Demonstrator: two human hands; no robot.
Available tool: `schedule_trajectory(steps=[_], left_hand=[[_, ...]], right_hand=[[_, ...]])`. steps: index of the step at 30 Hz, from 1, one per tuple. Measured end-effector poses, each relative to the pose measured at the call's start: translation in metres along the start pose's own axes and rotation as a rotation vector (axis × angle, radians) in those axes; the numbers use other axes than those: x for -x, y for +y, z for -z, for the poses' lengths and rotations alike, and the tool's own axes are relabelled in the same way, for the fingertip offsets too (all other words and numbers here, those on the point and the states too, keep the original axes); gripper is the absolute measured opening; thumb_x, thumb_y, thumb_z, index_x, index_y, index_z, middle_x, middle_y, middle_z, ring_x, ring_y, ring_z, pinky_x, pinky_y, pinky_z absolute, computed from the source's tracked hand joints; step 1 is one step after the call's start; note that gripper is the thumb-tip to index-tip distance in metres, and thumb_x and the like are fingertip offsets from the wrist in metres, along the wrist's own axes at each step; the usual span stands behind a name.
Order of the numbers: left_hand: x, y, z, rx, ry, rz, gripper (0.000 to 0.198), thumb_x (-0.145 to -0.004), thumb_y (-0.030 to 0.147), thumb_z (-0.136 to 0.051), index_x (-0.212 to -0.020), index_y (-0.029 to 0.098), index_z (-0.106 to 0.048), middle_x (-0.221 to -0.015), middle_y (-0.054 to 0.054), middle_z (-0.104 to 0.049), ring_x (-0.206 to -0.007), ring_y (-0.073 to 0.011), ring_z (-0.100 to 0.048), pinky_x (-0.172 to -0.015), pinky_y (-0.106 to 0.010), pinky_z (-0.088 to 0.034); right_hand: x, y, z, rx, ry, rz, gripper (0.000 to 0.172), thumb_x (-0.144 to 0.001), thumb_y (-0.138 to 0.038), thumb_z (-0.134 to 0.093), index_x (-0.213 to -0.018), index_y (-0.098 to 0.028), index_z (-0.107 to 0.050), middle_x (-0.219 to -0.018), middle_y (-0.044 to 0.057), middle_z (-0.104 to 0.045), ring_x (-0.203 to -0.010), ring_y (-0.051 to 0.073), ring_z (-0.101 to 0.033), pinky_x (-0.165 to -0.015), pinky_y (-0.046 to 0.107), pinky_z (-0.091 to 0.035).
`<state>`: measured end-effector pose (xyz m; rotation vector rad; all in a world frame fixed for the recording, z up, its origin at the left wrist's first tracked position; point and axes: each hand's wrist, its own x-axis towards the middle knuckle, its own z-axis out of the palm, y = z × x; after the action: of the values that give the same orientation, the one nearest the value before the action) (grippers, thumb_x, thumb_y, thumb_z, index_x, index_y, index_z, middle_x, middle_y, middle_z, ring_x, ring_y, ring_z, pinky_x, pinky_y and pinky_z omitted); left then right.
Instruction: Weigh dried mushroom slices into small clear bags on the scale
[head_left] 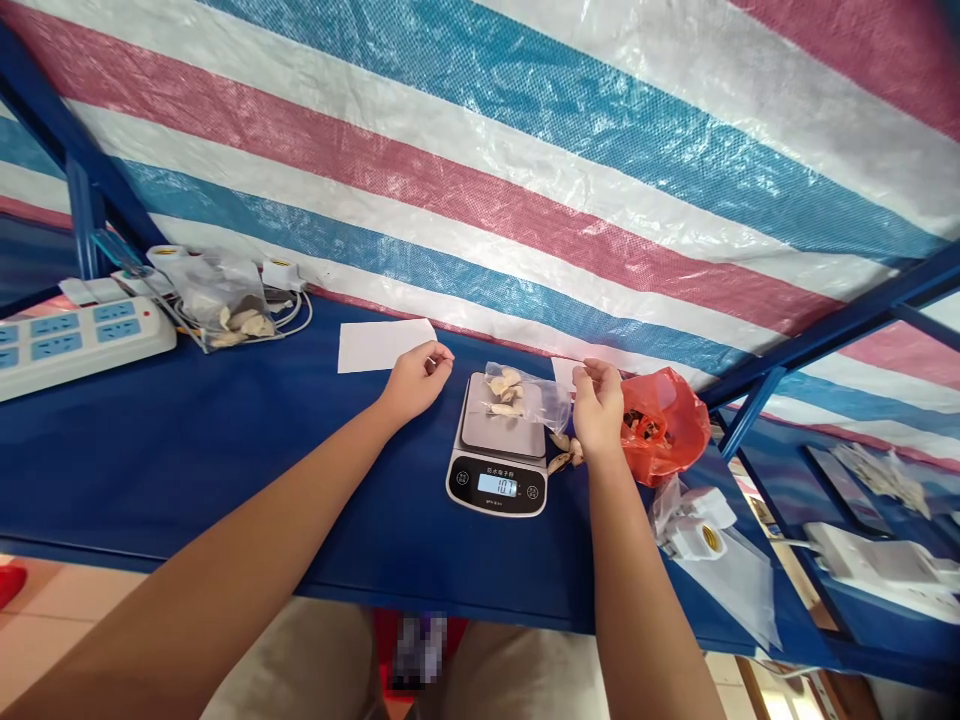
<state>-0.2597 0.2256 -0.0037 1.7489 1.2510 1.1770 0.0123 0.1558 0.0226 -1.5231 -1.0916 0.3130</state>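
Observation:
A small digital scale [499, 455] stands on the blue table [225, 460], its display lit. A clear plastic bag [525, 395] with several pale dried pieces lies on its pan. My right hand [598, 410] is just right of the scale, fingers curled in a pinch near the bag's edge; what it pinches is hidden. A few loose pale pieces [562, 455] lie below that hand. My left hand [416, 380] rests left of the scale, fingers curled, beside a white paper sheet [382, 343].
A red plastic bag [667, 425] with more pieces sits right of my right hand. A white power strip [75, 345] and a clear bag of pieces [225, 305] lie at far left. A white lamp socket [697, 530] lies near the table's right edge. A striped tarp hangs behind.

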Motion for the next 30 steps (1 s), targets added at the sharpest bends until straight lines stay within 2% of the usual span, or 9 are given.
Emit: schedule_trajectory(steps=[10, 15, 17, 19, 21, 24, 27, 30], left_hand=[[-0.002, -0.001, 0.0, 0.002, 0.011, 0.039, 0.02, -0.083, 0.038, -0.06, -0.092, 0.021, -0.067, -0.086, -0.001, -0.067, -0.065, -0.0133, -0.053, -0.068, -0.03, -0.048], [-0.002, 0.0, 0.0, -0.011, 0.008, 0.042, 0.02, -0.083, 0.038, -0.06, -0.092, 0.022, -0.067, -0.087, -0.001, -0.067, -0.065, -0.0132, -0.053, -0.068, -0.03, -0.048], [-0.002, 0.0, 0.0, -0.011, 0.006, 0.047, 0.02, -0.084, 0.038, -0.06, -0.092, 0.022, -0.067, -0.087, -0.001, -0.067, -0.065, -0.0132, -0.053, -0.068, -0.03, -0.048], [-0.002, 0.0, 0.0, -0.009, 0.006, 0.053, 0.02, -0.084, 0.038, -0.06, -0.092, 0.022, -0.067, -0.087, -0.001, -0.067, -0.065, -0.0132, -0.053, -0.068, -0.03, -0.048], [-0.002, 0.0, 0.001, -0.007, 0.004, 0.056, 0.02, -0.083, 0.038, -0.06, -0.092, 0.022, -0.067, -0.087, -0.001, -0.068, -0.065, -0.0131, -0.053, -0.068, -0.03, -0.048], [-0.002, -0.001, 0.001, -0.004, -0.001, 0.054, 0.02, -0.083, 0.038, -0.061, -0.092, 0.022, -0.068, -0.088, -0.001, -0.068, -0.065, -0.0131, -0.053, -0.069, -0.03, -0.049], [-0.002, -0.001, 0.0, -0.002, -0.004, 0.043, 0.021, -0.082, 0.039, -0.061, -0.092, 0.022, -0.068, -0.087, -0.001, -0.069, -0.065, -0.0134, -0.054, -0.068, -0.03, -0.049], [-0.003, 0.0, -0.001, -0.001, -0.007, 0.028, 0.021, -0.082, 0.039, -0.061, -0.09, 0.022, -0.068, -0.084, -0.002, -0.068, -0.064, -0.0137, -0.054, -0.068, -0.03, -0.049]], right_hand=[[0.001, 0.0, 0.002, 0.09, -0.039, -0.097, 0.043, -0.086, -0.056, -0.06, -0.108, -0.019, -0.063, -0.1, 0.009, -0.072, -0.084, 0.025, -0.067, -0.08, 0.04, -0.05], [-0.001, 0.001, 0.003, 0.11, 0.025, -0.075, 0.031, -0.088, -0.051, -0.055, -0.097, -0.022, -0.061, -0.097, 0.006, -0.071, -0.082, 0.023, -0.066, -0.079, 0.037, -0.048], [-0.002, 0.0, 0.004, 0.119, 0.064, -0.068, 0.026, -0.09, -0.048, -0.052, -0.091, -0.023, -0.058, -0.09, 0.004, -0.069, -0.079, 0.021, -0.064, -0.075, 0.035, -0.047], [-0.002, -0.002, 0.006, 0.141, 0.096, -0.063, 0.026, -0.091, -0.046, -0.051, -0.077, -0.024, -0.053, -0.073, -0.001, -0.062, -0.068, 0.018, -0.057, -0.069, 0.032, -0.043], [-0.002, -0.005, 0.008, 0.167, 0.117, -0.056, 0.034, -0.09, -0.04, -0.054, -0.062, -0.026, -0.04, -0.055, -0.006, -0.043, -0.056, 0.014, -0.041, -0.061, 0.031, -0.035], [-0.002, -0.01, 0.01, 0.176, 0.145, -0.042, 0.046, -0.084, -0.028, -0.057, -0.057, -0.028, -0.02, -0.052, -0.009, -0.019, -0.053, 0.011, -0.021, -0.054, 0.03, -0.024], [-0.002, -0.012, 0.009, 0.162, 0.156, -0.038, 0.047, -0.084, -0.028, -0.055, -0.06, -0.03, -0.015, -0.056, -0.009, -0.015, -0.054, 0.011, -0.017, -0.052, 0.029, -0.023], [-0.002, -0.011, 0.009, 0.164, 0.098, -0.037, 0.045, -0.084, -0.034, -0.056, -0.061, -0.03, -0.016, -0.055, -0.009, -0.017, -0.052, 0.011, -0.02, -0.051, 0.029, -0.026]])
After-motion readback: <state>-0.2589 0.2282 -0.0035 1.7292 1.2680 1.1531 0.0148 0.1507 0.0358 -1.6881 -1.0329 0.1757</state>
